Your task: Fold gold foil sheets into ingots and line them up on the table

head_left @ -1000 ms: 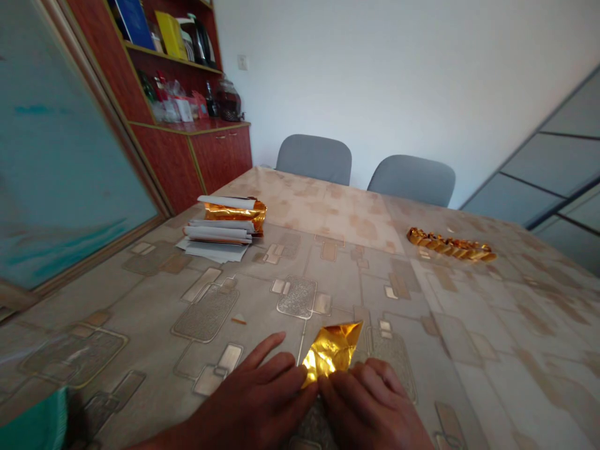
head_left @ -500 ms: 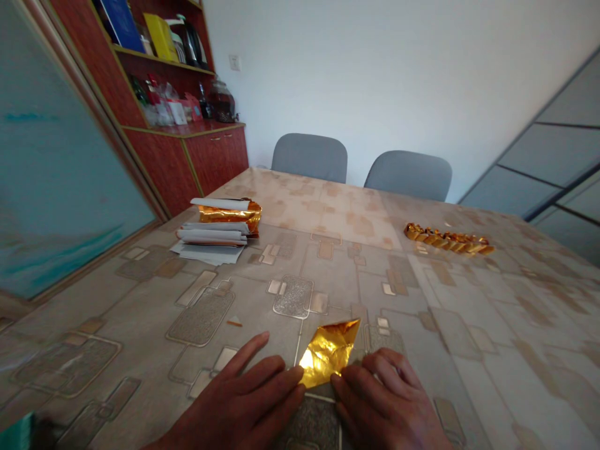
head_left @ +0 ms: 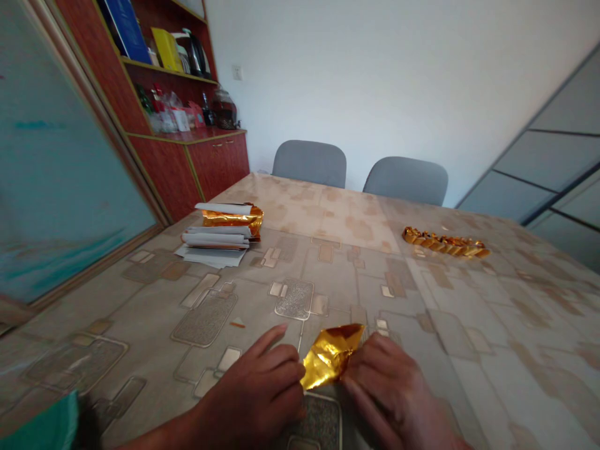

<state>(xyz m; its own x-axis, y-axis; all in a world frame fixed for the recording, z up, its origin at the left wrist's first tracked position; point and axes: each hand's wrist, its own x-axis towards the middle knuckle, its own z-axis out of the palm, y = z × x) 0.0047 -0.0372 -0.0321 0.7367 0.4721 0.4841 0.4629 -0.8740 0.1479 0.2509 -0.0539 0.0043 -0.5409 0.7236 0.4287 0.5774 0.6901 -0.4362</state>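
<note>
As the left hand [head_left: 250,394] grips the gold foil [head_left: 330,356], fingers curled at its corner, the right hand [head_left: 394,390] seemingly pinching its far edge

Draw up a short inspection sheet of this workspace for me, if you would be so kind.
Surface: patterned beige table cover.
Job's things: crumpled gold foil sheet between the hands; row of folded gold foil pieces farther off to the right.
Clutter: stack of white paper with gold foil on it; small orange scrap.
Hands: left hand pinches the foil's left side; right hand, blurred, is at its right side.
Cables: nothing seen.
Surroundings: red-brown shelved cabinet, two grey chairs beyond the table, teal panel at left.
</note>
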